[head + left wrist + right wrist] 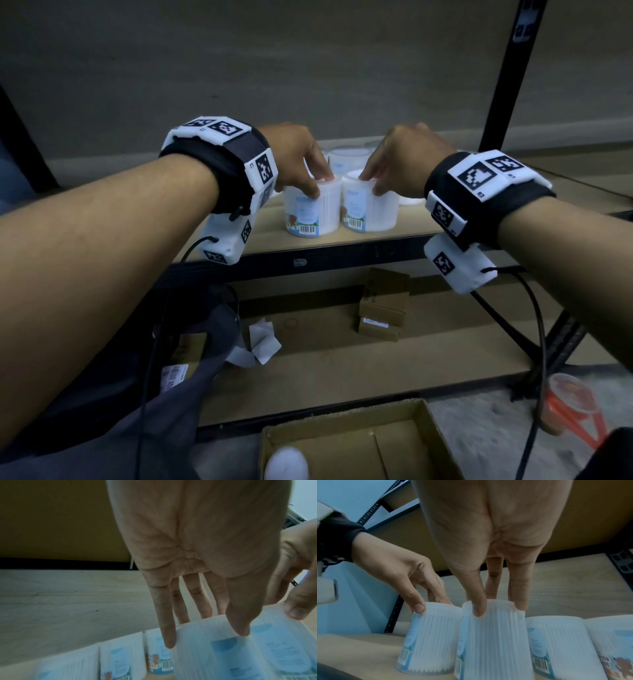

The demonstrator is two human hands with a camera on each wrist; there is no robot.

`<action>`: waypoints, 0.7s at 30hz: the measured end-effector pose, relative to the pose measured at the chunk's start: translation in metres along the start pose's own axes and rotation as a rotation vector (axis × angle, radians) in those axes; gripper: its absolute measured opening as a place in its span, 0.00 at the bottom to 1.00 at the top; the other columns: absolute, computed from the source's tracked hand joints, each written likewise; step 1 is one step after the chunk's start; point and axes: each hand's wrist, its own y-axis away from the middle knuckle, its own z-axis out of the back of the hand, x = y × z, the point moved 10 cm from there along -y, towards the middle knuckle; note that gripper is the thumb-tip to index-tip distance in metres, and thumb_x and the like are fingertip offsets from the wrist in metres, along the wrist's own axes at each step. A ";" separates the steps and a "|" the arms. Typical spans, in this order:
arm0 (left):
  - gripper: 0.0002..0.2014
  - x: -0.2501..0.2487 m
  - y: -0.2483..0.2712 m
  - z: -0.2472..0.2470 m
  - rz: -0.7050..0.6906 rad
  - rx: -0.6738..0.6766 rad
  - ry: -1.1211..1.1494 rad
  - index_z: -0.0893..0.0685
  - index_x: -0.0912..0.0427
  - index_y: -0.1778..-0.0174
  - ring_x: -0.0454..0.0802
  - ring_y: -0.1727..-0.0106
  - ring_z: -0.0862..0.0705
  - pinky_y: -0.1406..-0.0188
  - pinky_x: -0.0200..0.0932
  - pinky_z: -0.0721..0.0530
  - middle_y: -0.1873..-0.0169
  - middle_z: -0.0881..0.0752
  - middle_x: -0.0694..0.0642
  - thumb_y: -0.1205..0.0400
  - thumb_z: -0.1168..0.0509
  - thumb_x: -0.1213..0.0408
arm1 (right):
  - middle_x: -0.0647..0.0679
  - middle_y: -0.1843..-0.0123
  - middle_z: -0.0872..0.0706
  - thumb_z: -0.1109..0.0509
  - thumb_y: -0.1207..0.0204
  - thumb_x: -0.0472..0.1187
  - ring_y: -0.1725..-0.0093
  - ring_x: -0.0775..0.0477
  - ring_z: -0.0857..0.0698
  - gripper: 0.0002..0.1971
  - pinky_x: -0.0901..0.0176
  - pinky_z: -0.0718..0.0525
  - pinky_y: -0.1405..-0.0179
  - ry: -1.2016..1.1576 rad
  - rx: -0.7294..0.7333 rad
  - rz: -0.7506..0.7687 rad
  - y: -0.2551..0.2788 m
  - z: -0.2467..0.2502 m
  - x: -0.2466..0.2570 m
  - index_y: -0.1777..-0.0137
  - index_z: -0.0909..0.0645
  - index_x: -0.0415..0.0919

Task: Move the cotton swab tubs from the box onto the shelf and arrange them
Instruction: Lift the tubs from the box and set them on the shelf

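Left hand (pixel 297 156): I see it gripping the left tub (pixel 310 214) from above.
Right hand (pixel 407 161): gripping the right tub (pixel 371 210).
Tubs: side by side on the shelf (pixel 428 226).

Down on the lower shelf board (pixel 342 370) there's a small brown carton (pixel 383 305) standing up, some crumpled white paper (pixel 262 341) left of it, and an orange-tinted plastic cup (pixel 570 404) on the floor off to the right.

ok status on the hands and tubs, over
Left hand grips left front tub by its rim; right hand grips right front tub. Both upright on shelf, side by side. Nothing blocking.
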 end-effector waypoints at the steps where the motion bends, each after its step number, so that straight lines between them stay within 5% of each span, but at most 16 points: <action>1: 0.18 0.002 -0.003 -0.001 0.000 -0.003 0.008 0.11 0.44 0.37 0.32 0.80 0.19 0.54 0.46 0.12 0.66 0.16 0.30 0.24 0.24 0.58 | 0.48 0.47 0.11 0.16 0.35 0.39 0.44 0.44 0.15 0.12 0.50 0.17 0.39 0.000 0.001 0.000 -0.002 -0.001 -0.001 0.57 0.09 0.56; 4: 0.19 0.004 -0.013 -0.004 -0.010 -0.004 0.032 0.12 0.45 0.36 0.27 0.83 0.21 0.60 0.41 0.13 0.48 0.10 0.42 0.24 0.24 0.58 | 0.48 0.48 0.10 0.15 0.37 0.39 0.47 0.45 0.13 0.12 0.49 0.18 0.37 -0.004 0.015 -0.011 -0.009 -0.006 -0.001 0.62 0.11 0.59; 8: 0.20 0.005 -0.023 -0.003 -0.011 -0.019 0.006 0.13 0.49 0.34 0.17 0.82 0.26 0.80 0.17 0.28 0.37 0.13 0.47 0.23 0.25 0.60 | 0.47 0.49 0.09 0.16 0.35 0.37 0.47 0.45 0.13 0.13 0.50 0.15 0.39 -0.025 0.018 -0.042 -0.018 -0.010 -0.006 0.54 0.08 0.54; 21: 0.20 0.018 -0.050 -0.006 0.008 -0.032 0.006 0.14 0.51 0.33 0.17 0.85 0.27 0.85 0.16 0.33 0.48 0.13 0.48 0.22 0.26 0.62 | 0.47 0.45 0.11 0.16 0.34 0.38 0.43 0.44 0.16 0.12 0.50 0.16 0.40 -0.017 0.001 -0.049 -0.045 -0.020 -0.016 0.52 0.08 0.53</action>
